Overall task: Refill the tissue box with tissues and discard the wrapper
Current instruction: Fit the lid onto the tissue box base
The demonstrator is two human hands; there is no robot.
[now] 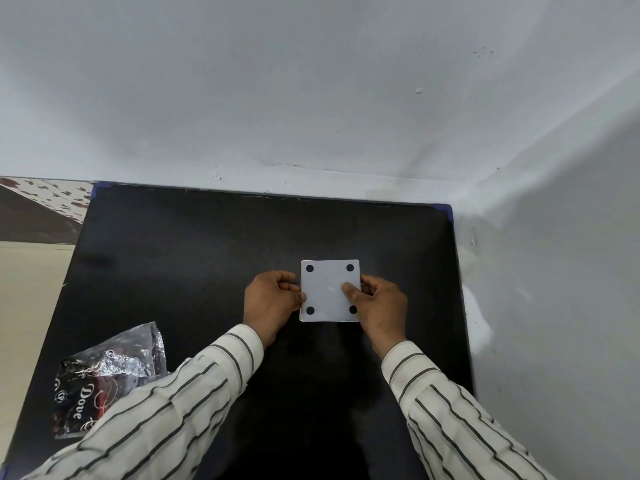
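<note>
Here, both hands, left hand (273,299) and right hand (377,303), clamp the upturned tissue box (329,291) above the black table (207,254); a loose base could slip, while the wrapper (104,379) lies undiscarded nearby.

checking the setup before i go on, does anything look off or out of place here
Only the wrapper stands out: it lies crumpled and torn open at the table's near left edge, partly under the left sleeve, not yet discarded. The white box, held between the left hand and right hand, shows its four-dot underside.
</note>
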